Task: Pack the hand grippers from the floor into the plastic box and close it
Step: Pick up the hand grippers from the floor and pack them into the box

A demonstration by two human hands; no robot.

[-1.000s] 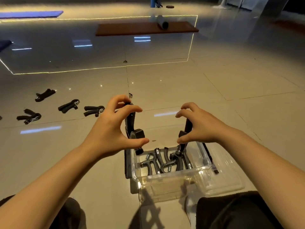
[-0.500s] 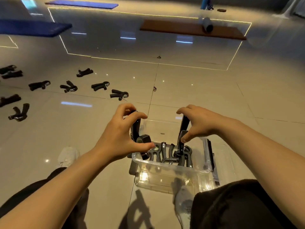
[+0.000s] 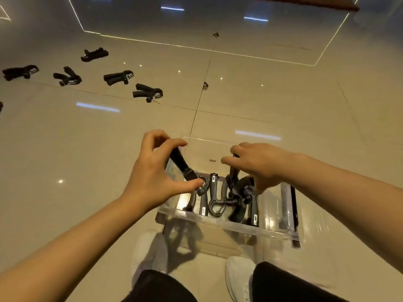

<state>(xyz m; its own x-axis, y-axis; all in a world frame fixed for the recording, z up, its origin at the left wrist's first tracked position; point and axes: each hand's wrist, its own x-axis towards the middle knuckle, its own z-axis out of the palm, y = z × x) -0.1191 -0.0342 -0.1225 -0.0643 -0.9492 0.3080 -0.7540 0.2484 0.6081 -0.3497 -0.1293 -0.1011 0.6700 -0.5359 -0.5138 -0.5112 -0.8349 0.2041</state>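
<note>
A clear plastic box stands on the floor between my feet with several black hand grippers lying inside. My left hand holds a black hand gripper by its handle over the box's left end, its head low in the box. Over the box's right part, my right hand grips another black hand gripper that points down among those inside. Several more hand grippers lie scattered on the floor at the far left.
The box's clear lid with a black latch lies against the box's right side. My white shoes and dark trouser legs are just below the box. Glossy beige tiles stretch all around, and a brown mat edge shows at the top.
Both hands have lowered their hand grippers deeper into the box. The view has tilted down and closer, so the box looks larger and the far mats have left the frame.
</note>
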